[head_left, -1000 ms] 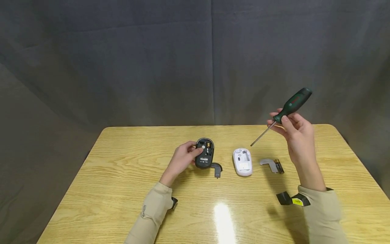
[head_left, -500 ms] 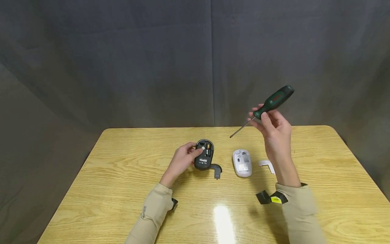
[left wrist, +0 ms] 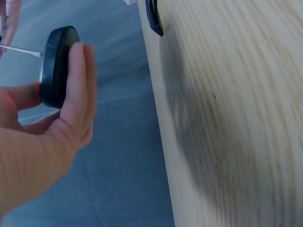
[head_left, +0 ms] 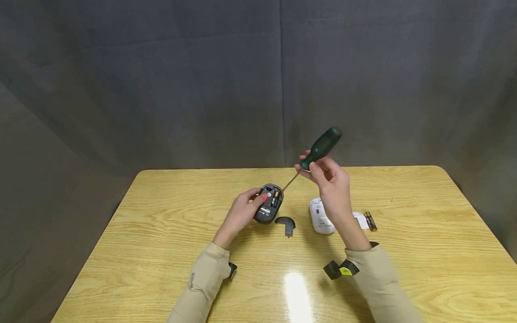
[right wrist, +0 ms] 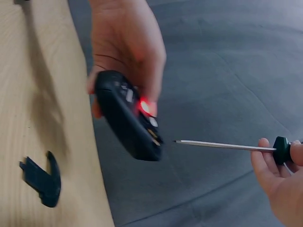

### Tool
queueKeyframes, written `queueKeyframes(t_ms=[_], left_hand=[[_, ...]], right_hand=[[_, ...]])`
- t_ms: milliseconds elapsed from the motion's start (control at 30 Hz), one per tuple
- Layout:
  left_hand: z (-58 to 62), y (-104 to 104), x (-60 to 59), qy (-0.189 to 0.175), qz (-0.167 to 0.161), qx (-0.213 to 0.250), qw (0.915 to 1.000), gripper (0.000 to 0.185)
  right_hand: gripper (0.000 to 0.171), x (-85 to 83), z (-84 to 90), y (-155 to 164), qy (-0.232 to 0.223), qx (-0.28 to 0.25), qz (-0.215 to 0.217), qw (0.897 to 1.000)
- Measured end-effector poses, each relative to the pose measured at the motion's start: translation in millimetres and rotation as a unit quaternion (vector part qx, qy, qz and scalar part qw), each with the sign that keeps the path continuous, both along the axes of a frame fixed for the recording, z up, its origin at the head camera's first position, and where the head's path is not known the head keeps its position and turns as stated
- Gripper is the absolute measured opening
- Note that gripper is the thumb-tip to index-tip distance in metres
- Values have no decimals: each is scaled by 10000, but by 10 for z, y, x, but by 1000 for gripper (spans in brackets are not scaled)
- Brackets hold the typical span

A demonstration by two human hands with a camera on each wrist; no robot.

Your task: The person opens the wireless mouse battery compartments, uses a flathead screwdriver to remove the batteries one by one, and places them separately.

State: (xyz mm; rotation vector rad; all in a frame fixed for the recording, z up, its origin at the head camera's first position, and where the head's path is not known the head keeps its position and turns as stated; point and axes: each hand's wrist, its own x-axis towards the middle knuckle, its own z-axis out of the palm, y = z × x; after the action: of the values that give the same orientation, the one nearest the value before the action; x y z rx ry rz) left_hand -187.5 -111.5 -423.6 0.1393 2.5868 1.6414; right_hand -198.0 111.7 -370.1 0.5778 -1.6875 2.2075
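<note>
Yellow wood grain covers the table (head_left: 161, 251), with a grey cloth backdrop hung behind it. Nearest the person, just this side of the black mouse (head_left: 268, 204), lies its dark cover (head_left: 286, 223); to the right of the mouse sit a white mouse (head_left: 318, 216) and, beyond that, a loose battery (head_left: 370, 220). The left hand (head_left: 242, 213) grips the black mouse, fingers curled round its sides, tilting its open underside up off the table, with a red light glowing by the thumb. Just past the mouse, the right hand (head_left: 329, 179) pinches the green screwdriver (head_left: 319, 148) low on its handle, the tip close to the battery bay, not quite touching in the right wrist view. It would go best, I judge, with the mouse held steady and the tip eased in gently, not jabbed.
</note>
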Motion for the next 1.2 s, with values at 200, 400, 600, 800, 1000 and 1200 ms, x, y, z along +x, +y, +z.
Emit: queueKeyframes(t_ms=[200, 400, 600, 800, 1000, 1200], left_hand=[[21, -8, 10, 209, -5, -108, 9997, 39], [11, -2, 13, 321, -23, -125, 9994, 37], [-6, 1, 1, 273, 1, 1, 9996, 40], [-13, 9, -6, 162, 45, 114, 9998, 41], [-20, 18, -7, 119, 120, 133, 9998, 40], [-39, 15, -21, 88, 178, 96, 9998, 37]], right_hand=[[26, 13, -64, -81, 78, 87, -69, 9999], [28, 20, -105, -106, 222, 320, -145, 9991], [29, 24, -102, -118, 567, 686, -74, 9960], [27, 13, -106, -124, 682, 1055, 8, 9921], [28, 14, -122, -123, 816, 1222, 61, 9891], [27, 27, -120, -127, 1088, 1537, 135, 9820]])
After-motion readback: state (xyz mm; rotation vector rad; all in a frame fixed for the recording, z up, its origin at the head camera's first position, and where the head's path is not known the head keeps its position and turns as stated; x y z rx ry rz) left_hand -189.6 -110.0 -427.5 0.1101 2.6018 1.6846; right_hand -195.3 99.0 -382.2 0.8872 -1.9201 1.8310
